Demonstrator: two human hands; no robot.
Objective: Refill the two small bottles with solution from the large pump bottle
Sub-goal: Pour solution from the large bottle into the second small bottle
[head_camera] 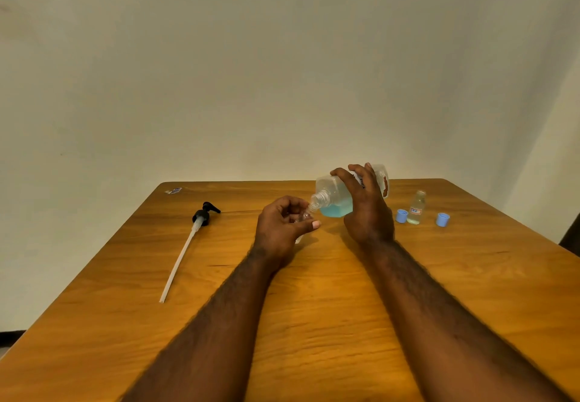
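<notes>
My right hand [365, 205] grips the large clear bottle [334, 196], tipped on its side with its threaded open neck pointing down-left; blue solution pools in its lower part. My left hand [282, 229] holds a small clear bottle [303, 217], mostly hidden by my fingers, its mouth right at the large bottle's neck. The second small bottle [416, 207] stands upright and uncapped at the right, partly filled with pale liquid. Two blue caps [401, 216] [442, 219] lie on either side of it.
The black pump head [205, 213] with its long white dip tube [179, 263] lies on the wooden table [314, 307] at the left. A small wrapper scrap [173, 190] sits at the far left corner. A pale wall stands behind the table.
</notes>
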